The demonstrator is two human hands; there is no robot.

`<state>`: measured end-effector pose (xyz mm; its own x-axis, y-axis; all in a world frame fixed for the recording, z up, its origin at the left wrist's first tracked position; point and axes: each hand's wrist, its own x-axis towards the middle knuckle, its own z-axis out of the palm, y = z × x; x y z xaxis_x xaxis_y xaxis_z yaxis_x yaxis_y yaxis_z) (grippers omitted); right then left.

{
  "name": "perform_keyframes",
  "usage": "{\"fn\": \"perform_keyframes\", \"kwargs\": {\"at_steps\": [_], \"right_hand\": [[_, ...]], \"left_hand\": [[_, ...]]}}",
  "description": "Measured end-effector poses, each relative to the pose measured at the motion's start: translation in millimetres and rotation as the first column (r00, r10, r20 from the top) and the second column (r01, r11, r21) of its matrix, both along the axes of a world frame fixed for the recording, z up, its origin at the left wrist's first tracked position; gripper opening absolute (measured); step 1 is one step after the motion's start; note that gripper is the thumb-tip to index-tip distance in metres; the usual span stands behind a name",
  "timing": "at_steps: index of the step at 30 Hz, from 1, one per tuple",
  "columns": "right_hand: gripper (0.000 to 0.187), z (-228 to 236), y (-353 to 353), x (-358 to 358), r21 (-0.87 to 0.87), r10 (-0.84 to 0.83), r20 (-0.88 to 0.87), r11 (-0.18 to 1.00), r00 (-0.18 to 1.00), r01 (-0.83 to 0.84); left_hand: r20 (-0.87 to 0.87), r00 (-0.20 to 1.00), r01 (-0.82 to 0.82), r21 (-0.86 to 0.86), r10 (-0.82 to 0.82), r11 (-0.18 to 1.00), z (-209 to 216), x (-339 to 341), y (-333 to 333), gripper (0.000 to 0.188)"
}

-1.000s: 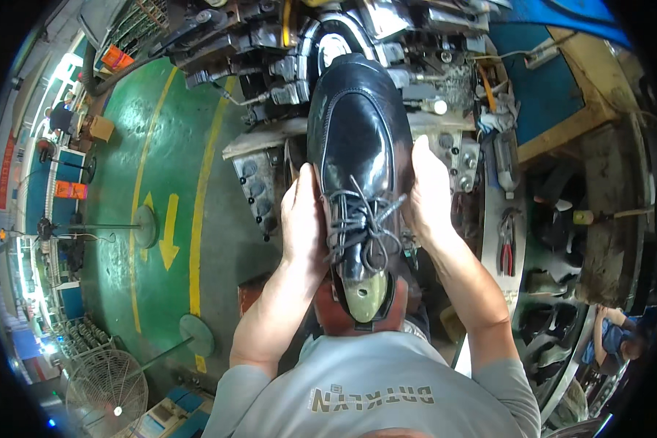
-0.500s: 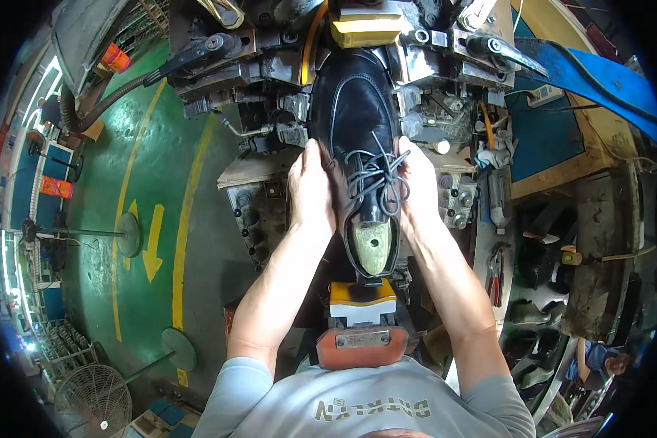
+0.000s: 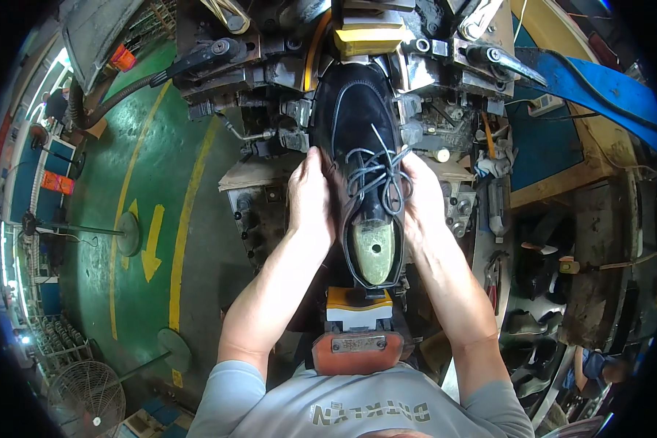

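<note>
A black leather lace-up shoe [image 3: 357, 117] lies lengthwise in a metal press machine [image 3: 292, 73], its toe under a yellow pad [image 3: 369, 41] at the far side. Inside its heel opening shows a pale green shoe last [image 3: 373, 252] with a dark hole. Loose grey laces [image 3: 376, 171] are tied over the tongue. My left hand [image 3: 312, 201] grips the shoe's left side, thumb along the upper; my right hand [image 3: 421, 191] holds the right side. The fingers of both hands are partly hidden under the shoe. Behind the heel sits an orange and yellow heel stop [image 3: 358, 298].
Lever handles [image 3: 507, 64] jut out on both sides of the machine. A blue metal arm [image 3: 598, 91] reaches in from the right. Dark shoes [image 3: 536, 321] fill a rack at the lower right. On the left lie a green floor [image 3: 142, 197] and a standing fan [image 3: 87, 398].
The shoe and both my hands have shifted slightly toward me, and the heel now lies closer to the heel stop. My grip on the shoe stays the same.
</note>
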<state>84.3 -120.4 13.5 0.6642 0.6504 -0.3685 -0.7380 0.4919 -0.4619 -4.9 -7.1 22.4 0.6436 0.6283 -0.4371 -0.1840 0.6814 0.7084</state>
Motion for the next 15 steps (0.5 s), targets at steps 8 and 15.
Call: {"fn": "perform_keyframes", "kwargs": {"at_steps": [8,15], "right_hand": [[0.025,-37.7,15.1,6.2,-0.013,-0.13,0.096,0.991,0.987,0.132],[0.022,-28.8,10.3,9.5,0.004,-0.053,-0.066,0.999,0.996,0.053]], "left_hand": [[-0.064,0.995,-0.073,0.05,0.076,0.996,-27.8,10.5,5.9,0.033],[-0.039,0.996,-0.084,0.027,0.085,0.996,-23.1,7.4,5.5,0.033]]}}
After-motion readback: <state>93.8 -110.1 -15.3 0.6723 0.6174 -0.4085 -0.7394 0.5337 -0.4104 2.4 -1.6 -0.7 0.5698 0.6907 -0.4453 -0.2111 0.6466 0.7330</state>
